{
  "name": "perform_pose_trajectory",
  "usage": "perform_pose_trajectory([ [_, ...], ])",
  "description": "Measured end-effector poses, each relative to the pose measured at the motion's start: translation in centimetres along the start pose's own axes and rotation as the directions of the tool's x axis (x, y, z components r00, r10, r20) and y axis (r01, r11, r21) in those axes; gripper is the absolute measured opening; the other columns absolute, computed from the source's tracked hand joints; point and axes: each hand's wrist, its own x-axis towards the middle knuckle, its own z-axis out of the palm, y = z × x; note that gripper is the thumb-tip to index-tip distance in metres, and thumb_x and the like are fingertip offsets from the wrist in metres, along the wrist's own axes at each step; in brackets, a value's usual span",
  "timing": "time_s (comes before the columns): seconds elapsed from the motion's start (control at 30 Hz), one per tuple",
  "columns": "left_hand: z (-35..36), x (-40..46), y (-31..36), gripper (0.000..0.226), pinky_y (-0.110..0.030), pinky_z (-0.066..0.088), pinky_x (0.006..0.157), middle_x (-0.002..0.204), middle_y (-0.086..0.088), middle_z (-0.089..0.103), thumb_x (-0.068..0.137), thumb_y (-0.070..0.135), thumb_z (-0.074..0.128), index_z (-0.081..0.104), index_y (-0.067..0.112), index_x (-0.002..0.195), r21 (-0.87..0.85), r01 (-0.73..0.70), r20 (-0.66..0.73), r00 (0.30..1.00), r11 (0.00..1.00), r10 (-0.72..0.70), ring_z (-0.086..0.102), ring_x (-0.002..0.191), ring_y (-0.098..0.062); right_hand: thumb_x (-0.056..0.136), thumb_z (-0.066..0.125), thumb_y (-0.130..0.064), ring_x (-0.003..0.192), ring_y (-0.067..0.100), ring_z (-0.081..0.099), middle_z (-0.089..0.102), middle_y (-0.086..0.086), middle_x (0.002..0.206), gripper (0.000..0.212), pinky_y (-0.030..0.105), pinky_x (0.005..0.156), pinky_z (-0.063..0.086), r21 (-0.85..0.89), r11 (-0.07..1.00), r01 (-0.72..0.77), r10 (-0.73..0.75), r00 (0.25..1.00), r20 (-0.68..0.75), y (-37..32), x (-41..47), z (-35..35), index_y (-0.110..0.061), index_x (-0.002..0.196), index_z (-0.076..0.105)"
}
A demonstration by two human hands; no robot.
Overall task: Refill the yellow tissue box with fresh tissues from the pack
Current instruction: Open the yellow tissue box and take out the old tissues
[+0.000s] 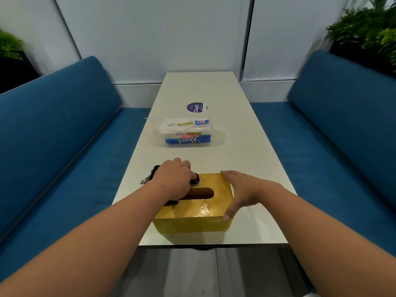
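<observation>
Left hand point(173, 179) curled over the far left corner of the glossy yellow rectangular tissue box point(200, 211), knuckles up, fingertips pinching a small dark fuzzy thing point(196, 180) at the box's top edge; more of that dark shape showing beyond the hand and under the wrist, too blurred to identify. Right hand point(240, 191) spread flat against the right side of the box, fingers straight along its far right edge, thumb stretched down to the near right corner, pressing rather than curling round.

Box at the near end of the long off-white smooth-topped table point(246, 136), set slightly askew, just short of the near edge. Hard, shiny top with mottled golden speckling, duller yellow front wall, and a long rounded dark slot point(203, 193) through the lid, partly covered by the left wrist.

Further along, well apart from the box, a soft clear plastic pack of white paper tissues point(185, 131) with blue, yellow and pink printed labels, its left end crumpled and loose. Just beyond the pack, a round purple sticker point(196, 107) flat on the tabletop.

Blue upholstered bench seats point(60, 116) with a matte fabric weave on both sides, pale wall panels point(160, 33) behind, green leafy plants point(368, 28) at the upper corners.
</observation>
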Motion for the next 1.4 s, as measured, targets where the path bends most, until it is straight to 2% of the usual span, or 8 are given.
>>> perform_pose_trajectory([
  [0.17,-0.6,1.7,3.0,0.034,-0.034,0.042,0.083,0.121,0.0,0.055,0.1,0.029,0.046,0.059,0.033,0.131,0.024,-0.064,-0.03,0.997,0.998,0.065,0.048,0.104,-0.022,0.051,0.09,-0.055,0.137,0.024,0.033,0.029,-0.005,0.152,0.126,0.045,0.109,0.037,0.019,0.999,0.036,-0.036,0.999,-0.031,-0.3,-0.1,-0.1,-0.029,0.15,0.016],
  [0.4,-0.4,1.4,1.6,0.038,-0.036,0.044,0.087,0.123,0.0,0.055,0.099,0.031,0.042,0.057,0.034,0.134,0.015,-0.017,0.019,1.0,1.0,0.016,0.048,0.106,-0.021,0.049,0.089,-0.058,0.143,0.024,0.023,0.017,-0.007,0.159,0.137,0.05,0.114,0.03,0.062,0.998,0.022,-0.021,1.0,-0.017,0.0,0.0,0.2,-0.03,0.154,0.006],
  [0.57,-0.6,2.5,4.2,0.036,-0.035,0.042,0.084,0.124,0.0,0.055,0.099,0.031,0.043,0.058,0.033,0.132,0.018,-0.089,-0.018,0.996,0.996,0.089,0.048,0.104,-0.021,0.049,0.092,-0.052,0.135,0.024,0.037,0.035,-0.007,0.149,0.124,0.045,0.109,0.039,0.084,0.996,0.04,-0.038,0.999,-0.026,-0.1,-0.2,0.0,-0.031,0.148,0.021],
  [0.7,-0.5,2.1,2.5,0.038,-0.034,0.041,0.085,0.123,0.0,0.055,0.1,0.033,0.039,0.057,0.033,0.134,-0.013,-0.042,0.021,0.999,0.999,0.042,0.047,0.105,-0.021,0.051,0.089,-0.056,0.144,0.026,0.024,0.018,-0.003,0.16,0.139,0.045,0.114,0.03,0.072,0.997,0.014,-0.012,0.999,-0.033,0.1,-0.3,0.0,-0.026,0.154,0.002],
  [0.93,-1.1,3.3,5.0,0.037,-0.035,0.042,0.086,0.126,0.0,0.054,0.1,0.031,0.043,0.055,0.035,0.135,0.003,-0.125,-0.01,0.992,0.992,0.125,0.048,0.107,-0.021,0.045,0.092,-0.055,0.129,0.023,0.045,0.043,-0.008,0.143,0.122,0.041,0.103,0.043,0.119,0.993,0.015,-0.01,0.999,-0.044,0.3,0.0,0.4,-0.033,0.145,0.024],
  [1.1,-1.0,2.7,2.9,0.038,-0.034,0.041,0.087,0.127,-0.001,0.054,0.101,0.033,0.038,0.055,0.034,0.135,0.025,-0.079,0.01,0.997,0.997,0.078,0.047,0.106,-0.021,0.038,0.089,-0.064,0.14,0.027,0.032,0.027,-0.005,0.156,0.143,0.048,0.11,0.037,0.157,0.987,-0.026,0.03,0.999,-0.024,0.7,0.1,0.7,-0.037,0.152,0.006],
  [1.27,-1.2,3.6,5.6,0.039,-0.036,0.041,0.089,0.129,0.0,0.053,0.101,0.029,0.039,0.054,0.037,0.136,-0.001,-0.168,-0.024,0.986,0.986,0.168,0.046,0.109,-0.022,0.039,0.092,-0.058,0.132,0.025,0.042,0.038,-0.007,0.148,0.135,0.045,0.107,0.042,0.16,0.987,-0.009,0.015,0.999,-0.033,0.8,0.2,0.7,-0.035,0.149,0.017],
  [1.4,-1.2,3.7,3.9,0.04,-0.035,0.041,0.089,0.13,-0.001,0.053,0.101,0.031,0.042,0.052,0.035,0.139,0.039,-0.108,-0.003,0.994,0.993,0.108,0.047,0.111,-0.022,0.037,0.09,-0.064,0.134,0.026,0.04,0.035,-0.007,0.15,0.137,0.047,0.106,0.042,0.157,0.987,-0.023,0.027,0.999,-0.025,0.7,0.2,0.6,-0.038,0.149,0.015],
])
